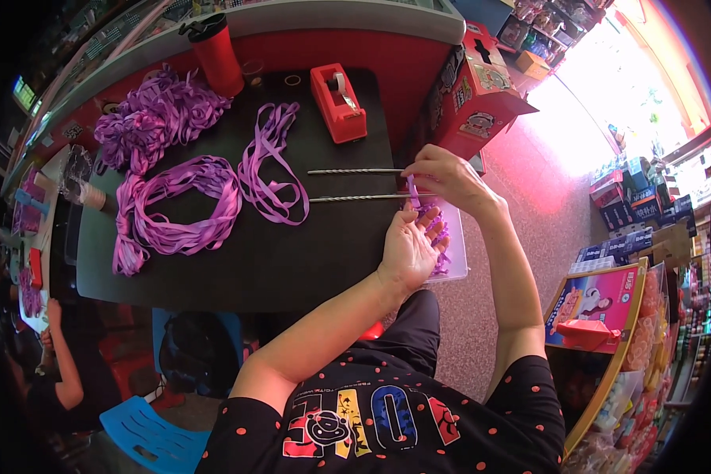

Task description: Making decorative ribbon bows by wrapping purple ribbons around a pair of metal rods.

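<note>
Ribbon [428, 212], purple and narrow, is bunched between the two hands at the right edge of the black table [292, 261], over a pale tray [457, 257] that juts past the table's corner. The left hand [409, 246] lies palm up beneath it, fingers curled loosely around the bunch, with more purple loops showing under the fingertips against the tray. The right hand [444, 178] comes from above with thumb and fingertips pinched together on a strand at the top of the bunch.

Two thin metal rods [355, 184] lie side by side on the table, running left from the hands; the upper one ends at the right hand's fingertips, the lower one at the ribbon.

Further left lie long loops of the same purple ribbon: one slim loop [270, 166] nearest the rods, a broader oval coil [183, 207] beside it, and a tangled heap [152, 117] at the far left corner.

A red tape dispenser [338, 103] stands at the table's far edge, well apart from the hands. A red tumbler [216, 54] with a dark lid stands behind the heap. A red carton [475, 95] leans just beyond the table's right corner.

At lower left, another person [59, 379] sits near a blue chair [146, 438].
</note>
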A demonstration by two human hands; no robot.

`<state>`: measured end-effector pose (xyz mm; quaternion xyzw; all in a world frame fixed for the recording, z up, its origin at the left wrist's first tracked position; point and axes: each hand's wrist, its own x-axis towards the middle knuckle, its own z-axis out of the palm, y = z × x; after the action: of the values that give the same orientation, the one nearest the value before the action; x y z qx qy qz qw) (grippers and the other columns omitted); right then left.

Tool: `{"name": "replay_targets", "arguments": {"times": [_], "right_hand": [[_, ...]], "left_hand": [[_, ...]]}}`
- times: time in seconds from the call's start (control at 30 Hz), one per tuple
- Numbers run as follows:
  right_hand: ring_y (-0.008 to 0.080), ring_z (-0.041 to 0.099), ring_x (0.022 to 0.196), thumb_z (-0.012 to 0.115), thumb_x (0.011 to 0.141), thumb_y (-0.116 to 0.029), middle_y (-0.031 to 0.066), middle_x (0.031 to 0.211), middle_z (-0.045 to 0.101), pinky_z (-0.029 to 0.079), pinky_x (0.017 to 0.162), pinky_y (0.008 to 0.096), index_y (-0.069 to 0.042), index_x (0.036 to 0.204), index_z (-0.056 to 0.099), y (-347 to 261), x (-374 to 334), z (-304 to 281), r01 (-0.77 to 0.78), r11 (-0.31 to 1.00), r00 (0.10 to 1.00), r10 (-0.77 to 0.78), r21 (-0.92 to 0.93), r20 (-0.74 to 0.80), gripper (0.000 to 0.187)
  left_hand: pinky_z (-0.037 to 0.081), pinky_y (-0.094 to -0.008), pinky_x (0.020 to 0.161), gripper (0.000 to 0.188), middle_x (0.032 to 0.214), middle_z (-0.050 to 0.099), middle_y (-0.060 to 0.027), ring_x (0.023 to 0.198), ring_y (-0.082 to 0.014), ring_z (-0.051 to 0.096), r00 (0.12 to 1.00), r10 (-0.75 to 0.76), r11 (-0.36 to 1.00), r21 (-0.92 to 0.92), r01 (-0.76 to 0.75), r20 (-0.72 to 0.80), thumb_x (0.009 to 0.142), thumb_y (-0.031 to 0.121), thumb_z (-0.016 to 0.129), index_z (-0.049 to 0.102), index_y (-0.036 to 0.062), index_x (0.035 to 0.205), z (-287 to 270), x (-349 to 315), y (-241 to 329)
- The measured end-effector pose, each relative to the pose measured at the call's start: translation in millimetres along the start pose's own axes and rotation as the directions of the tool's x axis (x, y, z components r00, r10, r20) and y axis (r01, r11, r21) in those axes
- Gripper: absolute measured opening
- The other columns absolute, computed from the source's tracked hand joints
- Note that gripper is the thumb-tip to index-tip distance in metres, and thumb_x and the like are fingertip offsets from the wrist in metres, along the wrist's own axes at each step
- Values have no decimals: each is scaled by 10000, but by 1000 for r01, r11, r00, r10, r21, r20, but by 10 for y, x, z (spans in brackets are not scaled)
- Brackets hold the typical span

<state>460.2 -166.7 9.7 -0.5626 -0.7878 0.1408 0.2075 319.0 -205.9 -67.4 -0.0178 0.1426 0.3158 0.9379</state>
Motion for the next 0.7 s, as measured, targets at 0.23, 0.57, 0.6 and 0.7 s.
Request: {"name": "replay_targets", "arguments": {"times": [0.23,0.57,0.6,0.7], "right_hand": [[234,564,898,638,774,-87,67,953,542,476,746,344,-81,920,662,55,147,22,102,978,975,-63,-181,212,147],[184,544,938,656,793,-104,60,982,536,445,806,290,-57,955,698,385,-211,172,-68,974,997,61,216,39,173],[174,536,952,658,796,-107,56,994,536,436,819,283,-60,981,704,434,-269,183,-66,962,998,65,264,11,196],[165,527,967,654,811,-121,47,1011,536,426,826,279,-58,1020,696,486,-393,179,-69,961,996,83,269,-42,222]], "left_hand": [[276,-440,991,450,1157,427,-43,1079,-220,391,1000,3,1000,4,-3,18,836,316,496,396,257,1271,7,-10,-14],[246,-440,1003,403,1165,447,-19,1115,-211,358,1000,-7,1000,-6,7,19,820,313,503,426,242,1209,5,-2,-25],[246,-440,1003,403,1165,447,-19,1115,-211,358,1000,-9,1000,-6,9,22,820,313,503,426,242,1209,6,0,-29],[269,-431,983,426,1160,446,-12,1088,-202,372,999,-20,1000,-10,21,27,815,309,504,423,252,1229,-25,19,-58]]}}
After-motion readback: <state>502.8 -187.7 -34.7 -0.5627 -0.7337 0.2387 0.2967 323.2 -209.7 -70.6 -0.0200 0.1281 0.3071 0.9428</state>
